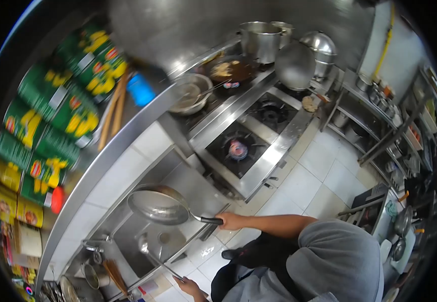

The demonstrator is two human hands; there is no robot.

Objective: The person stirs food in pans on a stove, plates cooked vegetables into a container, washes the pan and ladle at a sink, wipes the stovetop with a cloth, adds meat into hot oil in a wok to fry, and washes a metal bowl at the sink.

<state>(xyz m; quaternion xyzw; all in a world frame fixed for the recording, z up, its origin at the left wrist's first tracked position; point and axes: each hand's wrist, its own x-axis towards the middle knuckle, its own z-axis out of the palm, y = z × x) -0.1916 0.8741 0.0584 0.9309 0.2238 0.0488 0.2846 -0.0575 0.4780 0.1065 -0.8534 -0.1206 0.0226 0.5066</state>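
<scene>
A person in a grey short-sleeved top stands at a steel sink (127,253), both hands occupied: the left hand (190,287), low at the bottom of the view, is closed round the handle of a ladle (164,265) whose bowl hangs over the basin, while the right hand (232,221) grips the black handle of a frying pan (159,207), that bare arm reaching out almost straight from the sleeve. The pan, over the sink, hides part of its steel. By the tap (96,246) sit a metal pot (96,276) and a bristled brush (115,277). Alongside, a raised counter (88,153) walls off one side, stacked with green cans (59,103), with wooden sticks (114,108) and a blurred blue object (140,89) near its edge. Beyond the sink, a burner (237,149) glows on the stove (274,158); farther back are a metal bowl (190,95), a wok (243,72) of dark liquid and a tall pot (260,44). Across the tiled floor (309,156) stands a metal rack (364,102) loaded with containers
</scene>
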